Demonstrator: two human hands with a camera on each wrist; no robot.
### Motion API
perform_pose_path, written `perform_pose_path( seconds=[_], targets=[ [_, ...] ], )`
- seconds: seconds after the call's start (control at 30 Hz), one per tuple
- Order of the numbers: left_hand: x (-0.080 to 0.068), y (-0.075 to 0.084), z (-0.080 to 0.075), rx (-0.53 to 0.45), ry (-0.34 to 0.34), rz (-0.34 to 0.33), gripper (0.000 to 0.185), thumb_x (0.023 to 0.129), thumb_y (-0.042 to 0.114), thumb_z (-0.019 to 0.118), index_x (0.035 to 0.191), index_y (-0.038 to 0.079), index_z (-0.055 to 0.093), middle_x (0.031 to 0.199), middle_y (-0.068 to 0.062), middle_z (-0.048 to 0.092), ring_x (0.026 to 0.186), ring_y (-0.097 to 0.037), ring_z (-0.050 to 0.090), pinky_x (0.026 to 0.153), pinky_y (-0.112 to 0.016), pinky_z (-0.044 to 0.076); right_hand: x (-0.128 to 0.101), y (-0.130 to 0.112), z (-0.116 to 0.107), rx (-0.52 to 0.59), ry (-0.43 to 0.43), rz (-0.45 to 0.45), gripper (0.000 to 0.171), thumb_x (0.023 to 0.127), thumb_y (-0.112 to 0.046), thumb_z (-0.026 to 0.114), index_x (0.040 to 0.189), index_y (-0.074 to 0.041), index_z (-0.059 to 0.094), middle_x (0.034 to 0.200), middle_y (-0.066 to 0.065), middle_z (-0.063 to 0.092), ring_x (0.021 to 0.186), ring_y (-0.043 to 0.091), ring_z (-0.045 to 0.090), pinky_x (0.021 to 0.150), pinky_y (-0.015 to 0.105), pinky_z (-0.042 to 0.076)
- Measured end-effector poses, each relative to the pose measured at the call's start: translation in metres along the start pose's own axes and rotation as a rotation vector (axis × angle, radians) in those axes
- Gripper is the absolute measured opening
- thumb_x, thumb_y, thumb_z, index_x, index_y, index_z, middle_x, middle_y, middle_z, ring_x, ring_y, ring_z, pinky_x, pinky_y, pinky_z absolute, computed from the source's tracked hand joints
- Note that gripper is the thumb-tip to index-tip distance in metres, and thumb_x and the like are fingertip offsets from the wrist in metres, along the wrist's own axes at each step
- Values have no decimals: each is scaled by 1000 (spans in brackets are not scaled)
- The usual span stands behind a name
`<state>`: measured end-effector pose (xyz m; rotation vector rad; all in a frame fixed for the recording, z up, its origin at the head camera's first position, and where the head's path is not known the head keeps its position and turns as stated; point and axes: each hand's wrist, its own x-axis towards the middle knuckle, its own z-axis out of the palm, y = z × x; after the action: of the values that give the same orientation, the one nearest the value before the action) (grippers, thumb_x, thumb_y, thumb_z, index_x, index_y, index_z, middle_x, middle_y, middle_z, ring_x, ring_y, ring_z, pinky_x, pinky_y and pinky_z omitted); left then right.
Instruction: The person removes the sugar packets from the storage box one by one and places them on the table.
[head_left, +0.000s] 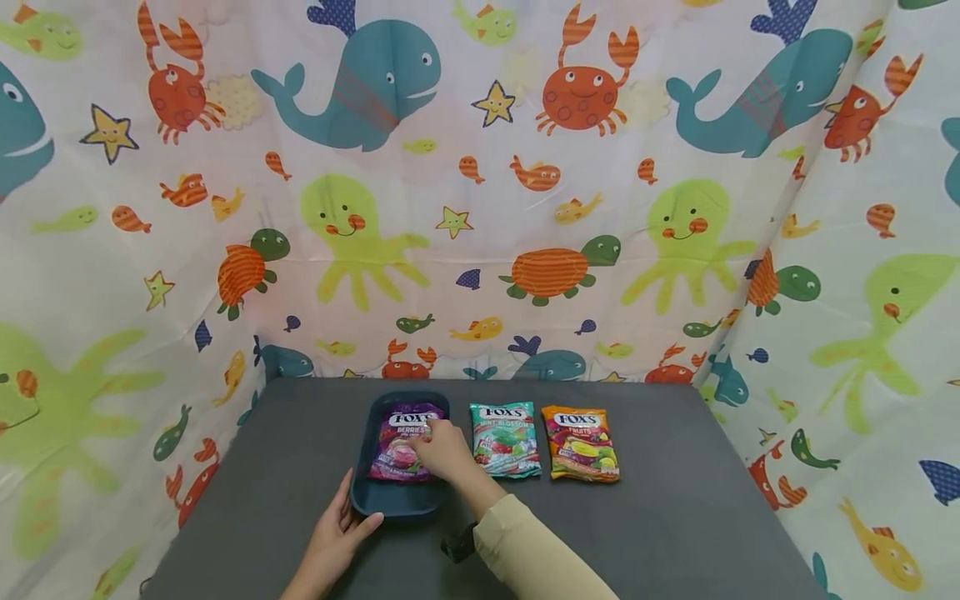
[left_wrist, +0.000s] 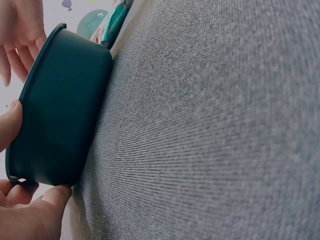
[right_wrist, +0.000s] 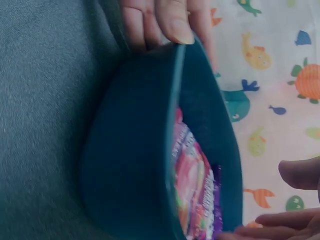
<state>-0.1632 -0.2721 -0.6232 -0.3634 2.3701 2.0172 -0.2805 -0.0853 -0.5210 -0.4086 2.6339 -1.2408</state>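
A dark blue-green plastic tub stands on the table with a purple Fox's Berries candy bag lying inside it. My left hand holds the tub at its near left corner. In the right wrist view the left thumb lies over the rim, with the fingers along the outer wall. My right hand is over the right part of the bag. Its fingers look loose and spread in the right wrist view; whether they touch the bag I cannot tell.
Right of the tub lie a mint-green Fox's candy bag and an orange Fox's Fruits bag, side by side. The grey cloth-covered table is bounded at the back and sides by a sea-animal curtain.
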Motion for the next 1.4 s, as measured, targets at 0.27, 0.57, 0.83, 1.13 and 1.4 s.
perform_pose_path(
  seconds=[0.27, 0.57, 0.83, 1.13, 1.4],
  targets=[
    [-1, -4, -4, 8, -12, -12, 104, 93, 38, 73, 164, 16, 1, 168, -18, 11, 151, -36, 24, 113, -44, 40, 0, -6, 21, 14, 14, 91, 67, 96, -30, 69, 144, 11, 47, 143, 28, 54, 129, 40, 56, 107, 57, 48],
    [4, -4, -2, 7, 16, 28, 97, 93, 33, 75, 165, 22, 10, 167, -17, 18, 150, -35, 28, 111, -43, 42, 13, -2, 27, -16, 17, 72, 49, 94, -27, 70, 124, 10, 60, 113, 22, 69, 93, 27, 66, 88, 49, 59],
    [6, -2, 1, -18, 13, 143, 90, 96, 20, 72, 164, 20, 14, 166, -19, 23, 148, -37, 32, 113, -46, 37, 23, 4, 30, 14, -29, 139, 43, 94, -24, 67, 123, 7, 61, 108, 18, 69, 85, 27, 62, 87, 48, 59],
    [11, 3, 8, -48, -22, 138, 90, 96, 19, 72, 164, 20, 13, 166, -17, 24, 148, -36, 34, 114, -46, 37, 29, 11, 21, 63, 30, 194, 31, 93, -23, 71, 109, 4, 66, 95, 13, 69, 77, 24, 62, 77, 41, 62],
    [1, -5, -3, -30, 18, 120, 91, 95, 17, 73, 164, 20, 14, 165, -18, 25, 148, -37, 33, 114, -44, 38, 23, 0, 34, 173, 69, 249, 46, 92, -20, 72, 125, 10, 58, 113, 21, 66, 92, 28, 62, 88, 49, 60]
  ],
)
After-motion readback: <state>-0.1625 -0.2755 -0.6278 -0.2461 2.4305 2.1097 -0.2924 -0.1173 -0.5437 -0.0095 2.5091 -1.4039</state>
